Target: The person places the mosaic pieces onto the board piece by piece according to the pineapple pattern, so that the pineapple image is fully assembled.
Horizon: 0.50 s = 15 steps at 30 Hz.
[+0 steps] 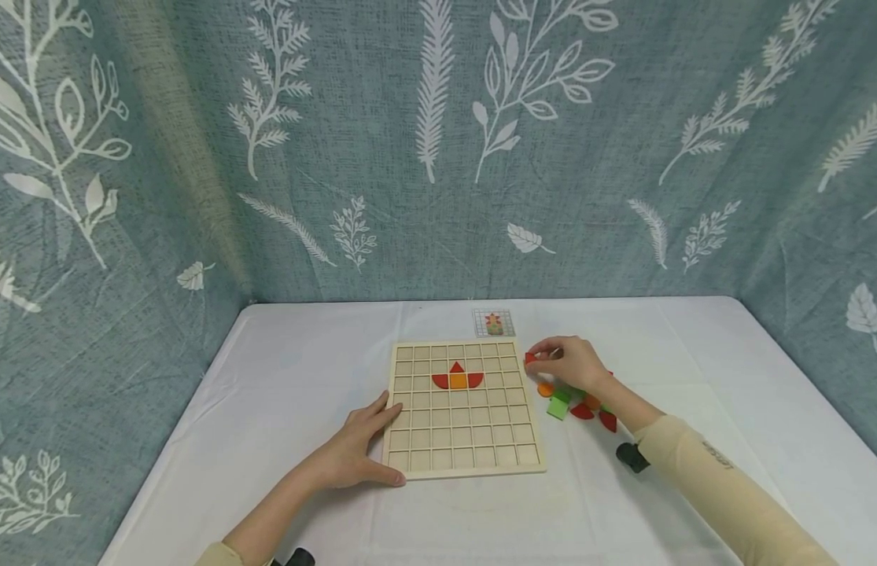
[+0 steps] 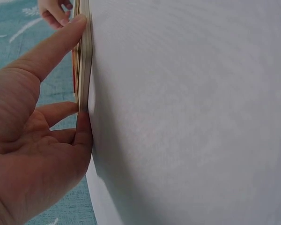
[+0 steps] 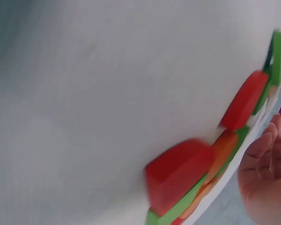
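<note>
A wooden grid board point(image 1: 465, 460) lies on the table. On it sit a red triangle point(image 1: 456, 367), an orange square point(image 1: 458, 381) and two red quarter-round pieces point(image 1: 475, 380) on either side of the square. My left hand point(image 1: 353, 448) rests at the board's lower left, thumb and fingers spread and touching its edges; the left wrist view shows the thumb against the board's side point(image 2: 85, 61). Just right of the board's upper right edge, my right hand point(image 1: 569, 362) pinches a small red block point(image 1: 529, 358), whose full shape is hidden by the fingers.
Loose red, green and orange blocks lie right of the board, partly under the right forearm, among them a green square point(image 1: 558, 406) and a red piece point(image 1: 583, 412). A small pattern card point(image 1: 493, 323) lies behind the board. A patterned curtain point(image 1: 381, 157) surrounds the white table.
</note>
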Each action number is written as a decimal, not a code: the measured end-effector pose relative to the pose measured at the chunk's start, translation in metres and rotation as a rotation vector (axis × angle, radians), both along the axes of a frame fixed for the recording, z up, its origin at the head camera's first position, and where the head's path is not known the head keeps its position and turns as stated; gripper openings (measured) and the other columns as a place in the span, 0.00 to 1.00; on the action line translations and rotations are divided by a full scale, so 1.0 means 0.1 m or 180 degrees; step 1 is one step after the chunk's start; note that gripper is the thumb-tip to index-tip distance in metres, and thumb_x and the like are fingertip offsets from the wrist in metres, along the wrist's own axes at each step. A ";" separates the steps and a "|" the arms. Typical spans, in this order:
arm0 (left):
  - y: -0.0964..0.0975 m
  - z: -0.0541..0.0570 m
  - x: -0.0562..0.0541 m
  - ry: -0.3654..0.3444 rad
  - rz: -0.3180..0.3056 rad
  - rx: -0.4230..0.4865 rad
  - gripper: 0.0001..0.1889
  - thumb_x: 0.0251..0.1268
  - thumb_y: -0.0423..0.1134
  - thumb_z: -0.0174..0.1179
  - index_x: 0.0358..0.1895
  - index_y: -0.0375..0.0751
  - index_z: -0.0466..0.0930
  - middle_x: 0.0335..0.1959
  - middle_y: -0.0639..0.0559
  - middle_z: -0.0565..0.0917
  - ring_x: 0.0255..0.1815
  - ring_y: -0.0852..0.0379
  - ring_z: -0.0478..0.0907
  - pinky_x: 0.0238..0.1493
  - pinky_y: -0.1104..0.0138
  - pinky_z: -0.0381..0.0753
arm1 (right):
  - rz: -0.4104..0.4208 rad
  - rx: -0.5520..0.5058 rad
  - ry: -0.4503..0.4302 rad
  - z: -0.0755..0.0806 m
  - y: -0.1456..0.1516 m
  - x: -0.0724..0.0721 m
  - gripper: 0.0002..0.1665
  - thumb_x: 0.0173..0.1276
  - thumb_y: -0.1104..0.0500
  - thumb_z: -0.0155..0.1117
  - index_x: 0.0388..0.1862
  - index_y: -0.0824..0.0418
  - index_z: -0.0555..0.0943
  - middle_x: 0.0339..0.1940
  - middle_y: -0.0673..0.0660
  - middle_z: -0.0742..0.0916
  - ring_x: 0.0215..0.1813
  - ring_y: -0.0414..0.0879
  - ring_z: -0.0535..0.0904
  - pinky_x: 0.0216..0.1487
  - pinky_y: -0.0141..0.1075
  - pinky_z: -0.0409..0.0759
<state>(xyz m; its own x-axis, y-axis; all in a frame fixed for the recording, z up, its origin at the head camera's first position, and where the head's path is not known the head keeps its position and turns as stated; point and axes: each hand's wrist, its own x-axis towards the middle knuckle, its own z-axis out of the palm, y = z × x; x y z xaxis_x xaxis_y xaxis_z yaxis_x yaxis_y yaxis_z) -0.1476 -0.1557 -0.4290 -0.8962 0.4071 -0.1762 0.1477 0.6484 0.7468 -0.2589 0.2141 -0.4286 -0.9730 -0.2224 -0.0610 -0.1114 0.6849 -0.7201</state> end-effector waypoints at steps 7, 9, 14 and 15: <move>0.00 -0.01 -0.01 -0.0015 0.0008 -0.0011 0.55 0.40 0.48 0.80 0.74 0.35 0.60 0.78 0.36 0.47 0.75 0.34 0.44 0.68 0.38 0.53 | 0.0059 -0.0257 -0.0150 0.03 -0.18 0.08 0.18 0.59 0.50 0.74 0.46 0.57 0.86 0.30 0.51 0.83 0.32 0.45 0.80 0.30 0.37 0.76; 0.00 -0.01 -0.01 -0.0009 0.0008 -0.0011 0.55 0.40 0.48 0.80 0.74 0.35 0.60 0.78 0.36 0.47 0.75 0.35 0.44 0.68 0.38 0.53 | 0.0136 -0.0246 -0.0132 0.02 -0.26 0.11 0.18 0.58 0.50 0.75 0.44 0.56 0.87 0.29 0.50 0.83 0.32 0.44 0.80 0.30 0.36 0.74; 0.00 0.00 -0.01 0.0009 0.0016 -0.0010 0.54 0.40 0.48 0.80 0.74 0.36 0.60 0.78 0.37 0.48 0.76 0.35 0.45 0.68 0.38 0.53 | 0.0444 -0.0147 -0.0023 -0.01 -0.46 0.18 0.15 0.58 0.51 0.75 0.41 0.55 0.87 0.28 0.46 0.84 0.31 0.42 0.78 0.32 0.34 0.74; 0.00 0.00 0.00 0.0013 0.0016 -0.0011 0.54 0.40 0.48 0.80 0.74 0.36 0.60 0.78 0.37 0.48 0.76 0.35 0.45 0.68 0.39 0.53 | 0.0498 -0.0132 -0.0007 -0.02 -0.50 0.19 0.14 0.58 0.51 0.75 0.41 0.55 0.87 0.28 0.46 0.84 0.31 0.41 0.77 0.32 0.34 0.74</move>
